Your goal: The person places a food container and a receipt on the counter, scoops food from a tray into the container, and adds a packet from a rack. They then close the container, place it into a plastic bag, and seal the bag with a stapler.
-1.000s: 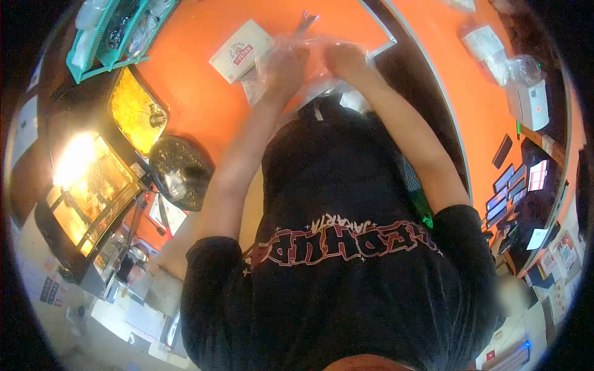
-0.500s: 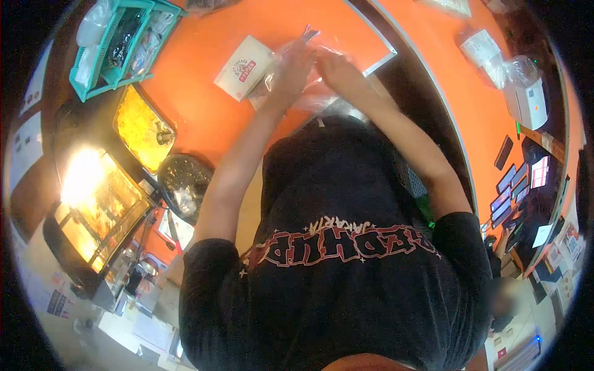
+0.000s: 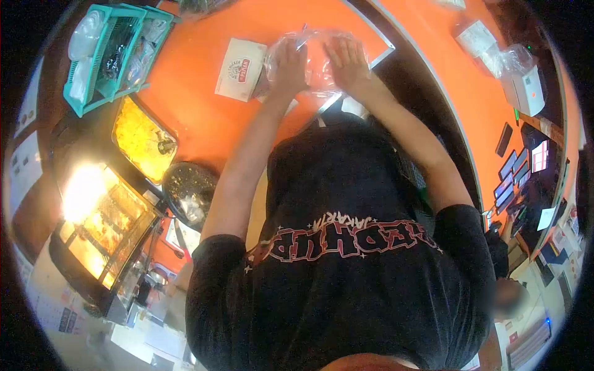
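Observation:
A clear plastic bag (image 3: 318, 67) lies spread on the orange counter (image 3: 198, 74). My left hand (image 3: 289, 67) rests on the bag's left part with its fingers stretched out. On the right part, my right hand (image 3: 348, 63) lies with its fingers apart. Between the two hands, orange shows through the plastic. Just left of the bag is a white paper box (image 3: 239, 69) with a printed chicken logo, close to my left hand.
A teal rack (image 3: 105, 62) with plastic packs stands at the upper left. Below it are a tray of yellow food (image 3: 139, 139), a black pan (image 3: 190, 191) and a lit glass warmer (image 3: 105, 229). Phones (image 3: 507, 176) lie right; another person (image 3: 507, 297) is at lower right.
My hands have moved apart and opened out flat over the bag, which looks more spread out. The view has shifted slightly, and the box appears turned more upright.

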`<state>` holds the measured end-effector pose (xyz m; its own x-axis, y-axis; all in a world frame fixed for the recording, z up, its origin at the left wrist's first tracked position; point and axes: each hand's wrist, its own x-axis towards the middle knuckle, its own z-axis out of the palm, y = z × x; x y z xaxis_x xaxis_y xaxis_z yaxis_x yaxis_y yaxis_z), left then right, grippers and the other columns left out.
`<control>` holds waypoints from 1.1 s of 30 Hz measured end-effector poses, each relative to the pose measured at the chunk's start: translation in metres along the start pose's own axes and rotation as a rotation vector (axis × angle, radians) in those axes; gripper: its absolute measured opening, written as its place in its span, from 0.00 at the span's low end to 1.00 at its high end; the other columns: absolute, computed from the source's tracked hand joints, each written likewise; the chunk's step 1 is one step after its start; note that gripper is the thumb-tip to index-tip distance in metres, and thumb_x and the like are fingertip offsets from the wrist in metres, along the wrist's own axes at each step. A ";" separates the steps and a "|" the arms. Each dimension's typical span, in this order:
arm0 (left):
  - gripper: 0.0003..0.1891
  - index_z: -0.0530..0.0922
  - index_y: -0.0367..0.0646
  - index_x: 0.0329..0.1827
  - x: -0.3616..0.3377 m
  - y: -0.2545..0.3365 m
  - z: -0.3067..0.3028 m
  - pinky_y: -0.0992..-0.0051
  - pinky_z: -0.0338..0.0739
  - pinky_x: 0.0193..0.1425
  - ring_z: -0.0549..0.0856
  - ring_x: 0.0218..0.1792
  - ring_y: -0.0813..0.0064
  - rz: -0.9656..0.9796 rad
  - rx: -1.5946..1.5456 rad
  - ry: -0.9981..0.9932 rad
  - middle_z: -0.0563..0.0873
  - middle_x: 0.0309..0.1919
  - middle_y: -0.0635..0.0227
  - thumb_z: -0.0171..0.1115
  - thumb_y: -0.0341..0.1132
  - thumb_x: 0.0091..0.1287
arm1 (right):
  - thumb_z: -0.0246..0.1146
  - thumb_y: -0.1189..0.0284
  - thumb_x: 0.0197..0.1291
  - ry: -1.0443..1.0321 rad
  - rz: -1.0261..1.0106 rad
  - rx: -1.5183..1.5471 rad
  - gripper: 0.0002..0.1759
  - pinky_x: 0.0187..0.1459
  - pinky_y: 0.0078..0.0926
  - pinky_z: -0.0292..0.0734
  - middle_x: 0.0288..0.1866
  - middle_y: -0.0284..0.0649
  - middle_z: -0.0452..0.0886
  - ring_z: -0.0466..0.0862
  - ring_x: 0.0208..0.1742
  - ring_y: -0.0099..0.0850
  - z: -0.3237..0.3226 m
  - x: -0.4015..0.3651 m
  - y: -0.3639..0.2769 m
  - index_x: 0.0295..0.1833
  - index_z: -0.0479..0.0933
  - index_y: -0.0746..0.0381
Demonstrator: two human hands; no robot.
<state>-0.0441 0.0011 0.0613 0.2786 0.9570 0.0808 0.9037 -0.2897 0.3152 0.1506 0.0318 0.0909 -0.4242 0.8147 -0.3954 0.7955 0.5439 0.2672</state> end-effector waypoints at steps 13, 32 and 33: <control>0.59 0.54 0.57 0.83 -0.051 -0.103 -0.066 0.37 0.58 0.75 0.62 0.75 0.35 -0.479 0.051 -0.204 0.57 0.77 0.33 0.80 0.56 0.48 | 0.67 0.67 0.58 0.693 -0.267 0.624 0.30 0.76 0.50 0.62 0.66 0.47 0.79 0.73 0.70 0.48 -0.024 -0.025 0.045 0.67 0.74 0.63; 0.44 0.71 0.46 0.66 -0.014 -0.009 -0.149 0.47 0.67 0.67 0.74 0.63 0.48 -0.083 -0.188 0.582 0.77 0.59 0.53 0.83 0.46 0.44 | 0.73 0.45 0.54 -0.144 0.659 1.729 0.42 0.43 0.34 0.79 0.53 0.42 0.84 0.83 0.47 0.33 0.028 -0.046 0.045 0.66 0.75 0.63; 0.39 0.75 0.43 0.62 -0.007 0.024 -0.159 0.48 0.69 0.68 0.75 0.64 0.48 -0.062 -0.259 0.472 0.76 0.61 0.53 0.83 0.46 0.47 | 0.73 0.47 0.54 -0.183 0.654 1.741 0.43 0.43 0.35 0.81 0.54 0.42 0.85 0.85 0.48 0.33 0.034 -0.044 0.047 0.69 0.74 0.64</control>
<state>-0.0761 -0.0098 0.2187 -0.0035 0.8921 0.4518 0.7872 -0.2761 0.5514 0.2211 0.0149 0.0908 0.0438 0.6892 -0.7232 0.3348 -0.6922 -0.6394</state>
